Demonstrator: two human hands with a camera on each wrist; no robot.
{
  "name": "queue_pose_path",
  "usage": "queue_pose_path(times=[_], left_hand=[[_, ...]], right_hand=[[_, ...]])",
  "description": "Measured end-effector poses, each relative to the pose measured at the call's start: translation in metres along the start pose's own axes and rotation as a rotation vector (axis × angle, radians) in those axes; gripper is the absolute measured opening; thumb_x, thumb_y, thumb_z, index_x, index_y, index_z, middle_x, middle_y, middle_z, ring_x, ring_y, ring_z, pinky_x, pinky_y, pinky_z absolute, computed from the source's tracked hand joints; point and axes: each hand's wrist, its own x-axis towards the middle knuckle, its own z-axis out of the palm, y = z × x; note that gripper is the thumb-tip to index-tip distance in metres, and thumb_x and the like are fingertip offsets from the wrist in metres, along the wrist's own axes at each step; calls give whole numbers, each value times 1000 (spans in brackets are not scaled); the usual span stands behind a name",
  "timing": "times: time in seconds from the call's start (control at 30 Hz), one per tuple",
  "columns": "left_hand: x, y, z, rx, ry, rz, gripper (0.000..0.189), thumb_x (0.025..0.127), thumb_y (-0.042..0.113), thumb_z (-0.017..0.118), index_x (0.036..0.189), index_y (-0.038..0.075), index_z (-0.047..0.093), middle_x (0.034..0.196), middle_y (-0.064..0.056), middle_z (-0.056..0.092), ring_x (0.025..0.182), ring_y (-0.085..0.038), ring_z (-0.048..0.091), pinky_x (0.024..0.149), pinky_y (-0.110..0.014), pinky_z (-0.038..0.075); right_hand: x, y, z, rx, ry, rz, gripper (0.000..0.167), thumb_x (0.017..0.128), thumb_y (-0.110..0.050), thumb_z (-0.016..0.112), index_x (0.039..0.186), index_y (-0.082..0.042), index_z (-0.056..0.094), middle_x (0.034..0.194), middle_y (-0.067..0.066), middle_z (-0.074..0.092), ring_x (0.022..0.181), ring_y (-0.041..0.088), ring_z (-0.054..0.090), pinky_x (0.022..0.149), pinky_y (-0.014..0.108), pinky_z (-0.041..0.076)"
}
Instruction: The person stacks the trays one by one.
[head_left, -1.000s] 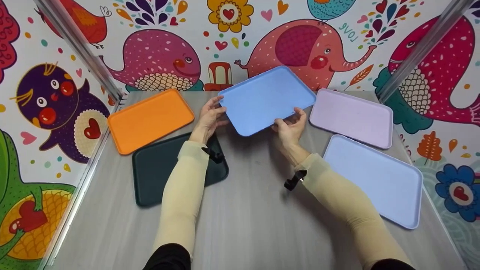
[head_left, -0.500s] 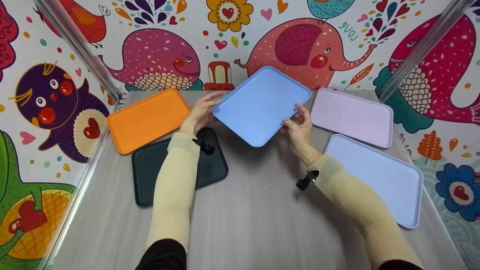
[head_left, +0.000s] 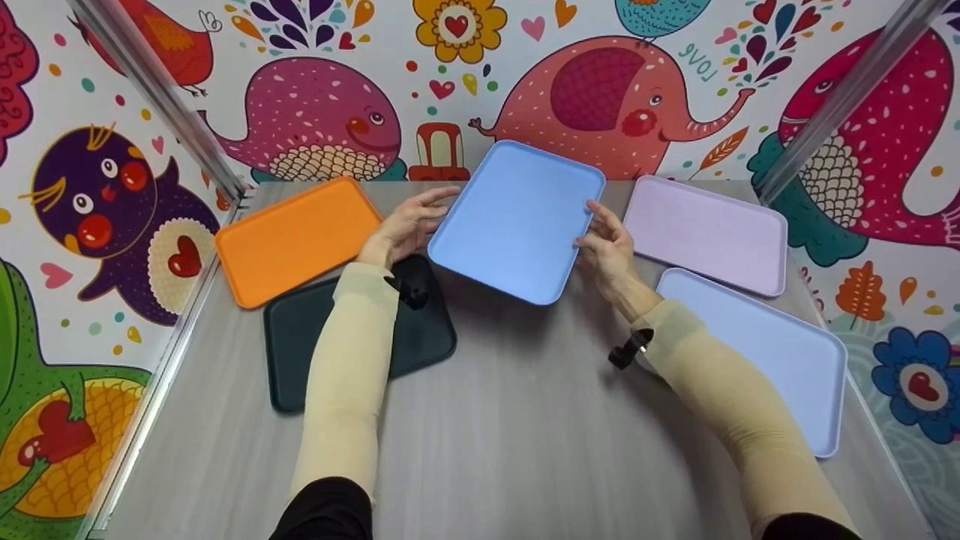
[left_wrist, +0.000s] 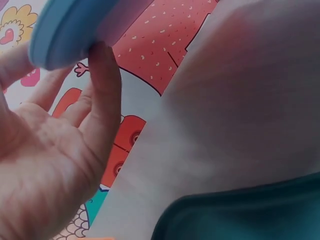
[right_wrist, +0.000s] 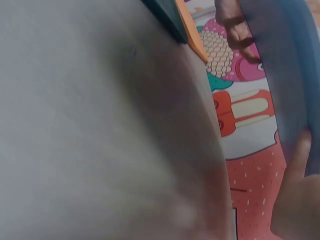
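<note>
A blue tray (head_left: 517, 221) hangs above the far part of the table, tilted, with its shadow below. My right hand (head_left: 609, 251) pinches its right edge, fingertips at the rim; in the right wrist view part of this hand (right_wrist: 297, 195) shows against the tray (right_wrist: 280, 75). At the tray's left edge, my left hand (head_left: 409, 225) has its fingers extended. In the left wrist view one fingertip of that hand (left_wrist: 55, 150) touches the tray's underside near its rim (left_wrist: 60, 45).
An orange tray (head_left: 300, 244) and a dark green tray (head_left: 300, 352) lie on the left of the grey table (head_left: 495, 450). On the right lie a lilac tray (head_left: 705, 232) and a pale blue tray (head_left: 772, 367). A patterned wall (head_left: 450, 97) and metal posts (head_left: 165, 97) border the table.
The blue tray has turned counterclockwise between the hands, its near corner swinging right. My right hand has shifted right with its edge. The left hand has moved slightly left, its fingers straightening.
</note>
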Motion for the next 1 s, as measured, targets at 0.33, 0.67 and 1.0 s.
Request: queue_pose_path(times=[0.33, 0.67, 1.0], left_hand=[[-1, -9, 6, 78, -30, 24, 64, 108, -3, 64, 169, 11, 50, 130, -5, 76, 105, -18, 80, 90, -37, 70], [-3, -16, 11, 116, -11, 48, 68, 104, -4, 68, 167, 14, 51, 137, -9, 69, 109, -22, 75, 88, -45, 70], [-4, -33, 17, 139, 60, 4, 71, 102, -8, 69, 167, 17, 53, 148, -13, 64, 111, -23, 70, 84, -44, 69]], right_hand=[[21, -11, -13, -25, -102, 78, 80, 98, 18, 54, 172, -12, 47, 126, 0, 67, 113, 14, 66, 82, 26, 67], [39, -19, -20, -109, -148, 112, 73, 103, 18, 56, 171, -7, 46, 128, 0, 66, 104, 10, 70, 78, 19, 63], [51, -14, -21, -278, -111, 167, 69, 103, 12, 58, 168, -9, 52, 156, 13, 59, 107, 11, 69, 87, 23, 63]])
